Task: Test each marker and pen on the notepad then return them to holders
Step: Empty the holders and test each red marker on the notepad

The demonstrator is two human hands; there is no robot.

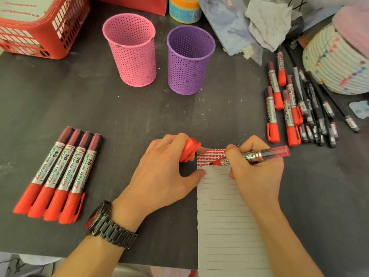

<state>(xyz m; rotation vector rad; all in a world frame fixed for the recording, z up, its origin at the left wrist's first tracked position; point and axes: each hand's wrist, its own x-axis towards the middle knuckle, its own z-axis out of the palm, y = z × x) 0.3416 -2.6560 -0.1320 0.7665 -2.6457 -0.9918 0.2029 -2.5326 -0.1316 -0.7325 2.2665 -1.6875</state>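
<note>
My right hand (257,166) grips an uncapped red marker (259,155), whose tip touches the top of the lined notepad (223,206) among rows of red marks. My left hand (165,168) holds the marker's red cap (189,149) in its fingers while thumb and fingertip rest on the notepad's left edge. Several capped red markers (58,174) lie side by side at the left. A pile of red markers and black pens (299,108) lies at the right. A pink holder (130,48) and a purple holder (189,58) stand upright behind, with nothing visible inside.
A red plastic basket (40,27) sits at the back left. A jar (184,9), crumpled paper and cloth (267,23) lie at the back. A woven white basket (337,62) stands at the right. The dark table (99,108) ends near my wrists.
</note>
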